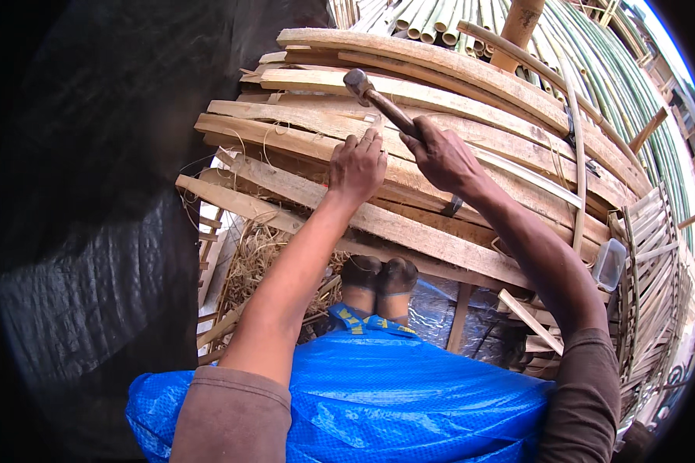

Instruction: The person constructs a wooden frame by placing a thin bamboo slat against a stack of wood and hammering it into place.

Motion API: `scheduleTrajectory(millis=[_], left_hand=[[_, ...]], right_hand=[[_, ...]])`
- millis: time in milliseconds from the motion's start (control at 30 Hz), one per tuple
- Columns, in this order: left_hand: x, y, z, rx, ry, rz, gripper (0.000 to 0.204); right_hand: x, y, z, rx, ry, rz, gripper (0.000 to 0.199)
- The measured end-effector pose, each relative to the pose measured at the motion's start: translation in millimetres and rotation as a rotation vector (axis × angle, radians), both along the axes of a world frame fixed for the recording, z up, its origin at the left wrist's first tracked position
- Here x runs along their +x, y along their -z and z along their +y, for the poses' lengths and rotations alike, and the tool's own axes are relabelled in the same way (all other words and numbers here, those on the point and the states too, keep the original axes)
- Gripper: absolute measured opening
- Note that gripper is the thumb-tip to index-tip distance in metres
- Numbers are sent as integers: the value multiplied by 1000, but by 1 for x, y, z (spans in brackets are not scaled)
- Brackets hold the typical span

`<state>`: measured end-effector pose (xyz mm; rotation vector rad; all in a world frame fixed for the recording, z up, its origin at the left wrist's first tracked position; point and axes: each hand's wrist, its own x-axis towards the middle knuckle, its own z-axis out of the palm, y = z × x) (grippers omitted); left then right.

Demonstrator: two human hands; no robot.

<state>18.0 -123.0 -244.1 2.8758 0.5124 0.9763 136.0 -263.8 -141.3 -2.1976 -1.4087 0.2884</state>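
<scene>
My right hand (442,157) is wrapped round the wooden handle of a hammer (390,110). Its metal head is raised above the planks, up and to the left of that hand. Just left of it, my left hand (358,166) is low over the wooden planks (309,142), fingers bent and drawn together. A small pale piece shows by its fingertips; whether the fingers grip it, or something smaller, I cannot make out. A thin pale strip (529,178) lies along the planks, right of my hands.
Bamboo poles (432,23) are stacked beyond the planks, near an upright post (520,31). Black sheeting (100,255) hangs at left. Wood shavings (247,270) lie below the planks. A clear plastic container (609,264) and slatted bamboo (647,270) are at right. Blue sheeting (409,393) covers my lap.
</scene>
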Motion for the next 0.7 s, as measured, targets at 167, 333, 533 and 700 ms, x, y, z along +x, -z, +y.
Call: scheduleTrajectory(millis=[167,333,533,700], left_hand=[[-1,7,4,20,-23,-1,32],[3,2,0,12,-16,0,31],[2,7,3,11,-26,-33,27],[3,3,0,-41,-39,5,27]], right_hand=[[4,-1,6,340,-61,-46,28],[10,17,-4,-100,75,-19,32],[6,-4,-5,268,25,4,29],[25,16,-15,191,47,-5,31]])
